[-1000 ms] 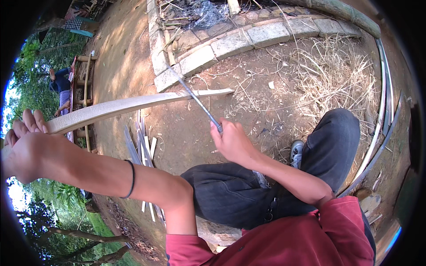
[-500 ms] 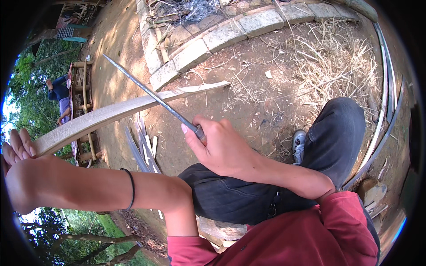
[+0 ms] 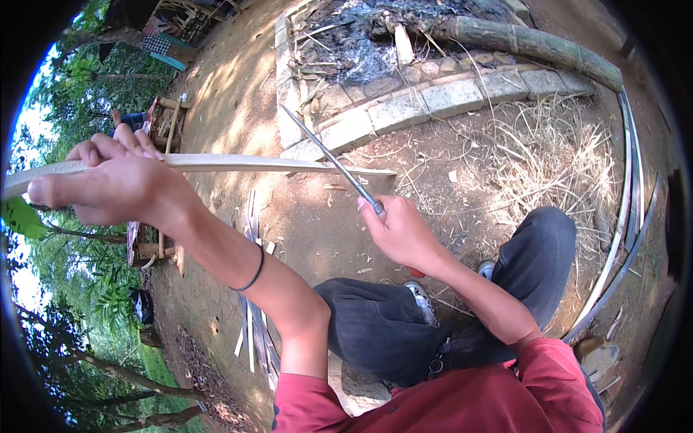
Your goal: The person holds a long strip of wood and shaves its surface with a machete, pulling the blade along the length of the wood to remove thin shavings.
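Bare earth ground (image 3: 310, 234) spreads out here, with a tangled heap of dry, straw-like shavings (image 3: 552, 155) on it. Long, curving strips (image 3: 632, 220) lie just beside that, to the right; narrow cut strips (image 3: 250, 328) lie at left. A row of pale blocks (image 3: 451, 99) edges grey ash (image 3: 361, 50).

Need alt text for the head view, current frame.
A person's right hand holds a narrow metal blade that crosses, in this view, a long pale strip gripped in the left hand. Beyond, on bare earth, are a block-edged ash bed and a heap of pale shavings.
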{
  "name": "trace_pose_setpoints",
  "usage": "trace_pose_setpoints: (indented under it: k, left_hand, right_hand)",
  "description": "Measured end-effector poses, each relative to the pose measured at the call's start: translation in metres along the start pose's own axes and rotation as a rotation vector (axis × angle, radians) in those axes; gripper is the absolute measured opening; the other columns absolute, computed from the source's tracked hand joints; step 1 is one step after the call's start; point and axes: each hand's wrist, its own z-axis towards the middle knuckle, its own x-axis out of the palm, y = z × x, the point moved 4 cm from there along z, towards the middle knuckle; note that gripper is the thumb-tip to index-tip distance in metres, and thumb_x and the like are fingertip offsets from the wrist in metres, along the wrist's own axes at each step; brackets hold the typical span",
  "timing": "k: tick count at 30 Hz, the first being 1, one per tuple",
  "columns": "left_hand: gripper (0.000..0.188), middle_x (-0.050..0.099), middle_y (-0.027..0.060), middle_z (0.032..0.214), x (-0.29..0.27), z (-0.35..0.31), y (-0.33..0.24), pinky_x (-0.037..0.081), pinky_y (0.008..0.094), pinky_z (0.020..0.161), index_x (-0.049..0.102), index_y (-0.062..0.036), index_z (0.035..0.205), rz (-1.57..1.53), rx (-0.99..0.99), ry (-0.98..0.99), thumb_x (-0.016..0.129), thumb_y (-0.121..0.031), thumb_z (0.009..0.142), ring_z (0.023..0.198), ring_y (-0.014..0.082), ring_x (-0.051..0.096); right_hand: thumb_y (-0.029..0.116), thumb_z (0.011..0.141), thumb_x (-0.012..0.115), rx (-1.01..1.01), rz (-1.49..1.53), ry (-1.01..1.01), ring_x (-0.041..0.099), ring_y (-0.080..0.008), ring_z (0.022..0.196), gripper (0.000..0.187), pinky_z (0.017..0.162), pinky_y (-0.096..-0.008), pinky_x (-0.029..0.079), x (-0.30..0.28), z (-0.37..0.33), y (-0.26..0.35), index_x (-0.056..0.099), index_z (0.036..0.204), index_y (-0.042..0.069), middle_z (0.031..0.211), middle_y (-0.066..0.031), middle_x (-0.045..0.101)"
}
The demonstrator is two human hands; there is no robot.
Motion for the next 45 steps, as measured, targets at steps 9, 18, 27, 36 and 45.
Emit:
trace_pose_setpoints:
  k: [9, 18, 27, 36, 45]
  left_hand:
    - [0.064, 0.031, -0.0003, 0.056, 0.012, -0.012, 0.046, 0.025, 0.0221, 0.031, 0.029, -0.0118, 0.069, -0.224, -0.13, -0.086, 0.026, -0.071, 0.092, 0.037, 0.0098, 0.027]
    - [0.068, 0.03, 0.0011, 0.054, -0.018, -0.011, 0.026, 0.024, 0.021, 0.034, 0.039, -0.0072, 0.071, -0.273, -0.071, -0.061, 0.026, -0.071, 0.089, 0.038, 0.0108, 0.03]
    - [0.054, 0.025, 0.0007, 0.047, 0.0, -0.022, -0.002, 0.02, 0.0221, 0.036, 0.028, -0.0124, 0.069, -0.247, -0.073, 0.057, 0.033, -0.062, 0.091, 0.037, 0.0113, 0.023]
    - [0.033, 0.021, 0.0011, 0.058, 0.011, -0.036, -0.022, 0.025, 0.0292, 0.046, 0.024, -0.0145, 0.072, -0.045, 0.075, -0.05, 0.039, -0.028, 0.098, 0.046, 0.0127, 0.022]
    - [0.035, 0.022, 0.0027, 0.056, 0.004, -0.028, -0.001, 0.02, 0.0267, 0.042, 0.021, -0.0141, 0.069, -0.118, 0.1, 0.001, 0.035, -0.032, 0.095, 0.043, 0.0135, 0.022]
  right_hand:
    - [0.028, 0.098, 0.05, -0.199, -0.163, -0.086, 0.049, -0.0253, 0.041, 0.046, 0.047, -0.0408, 0.038, -0.055, 0.013, 0.099, 0.057, 0.068, -0.006, 0.047, -0.0149, 0.05]
    - [0.033, 0.1, 0.05, -0.091, -0.127, -0.111, 0.039, -0.0172, 0.041, 0.049, 0.045, -0.0392, 0.033, -0.055, 0.01, 0.057, 0.055, 0.067, -0.005, 0.046, -0.0087, 0.045]
    - [0.026, 0.097, 0.054, -0.216, -0.031, 0.027, 0.058, -0.0368, 0.046, 0.04, 0.046, -0.0445, 0.042, -0.004, -0.016, 0.09, 0.057, 0.077, -0.009, 0.052, -0.0216, 0.055]
    - [0.023, 0.099, 0.051, -0.065, -0.186, -0.089, 0.057, -0.0375, 0.047, 0.041, 0.049, -0.0456, 0.043, -0.001, 0.022, -0.021, 0.056, 0.072, -0.008, 0.051, -0.0215, 0.053]
    - [0.023, 0.098, 0.052, -0.12, 0.016, -0.001, 0.054, -0.0323, 0.044, 0.039, 0.046, -0.0435, 0.041, 0.007, 0.003, 0.051, 0.057, 0.075, -0.008, 0.048, -0.0196, 0.05]
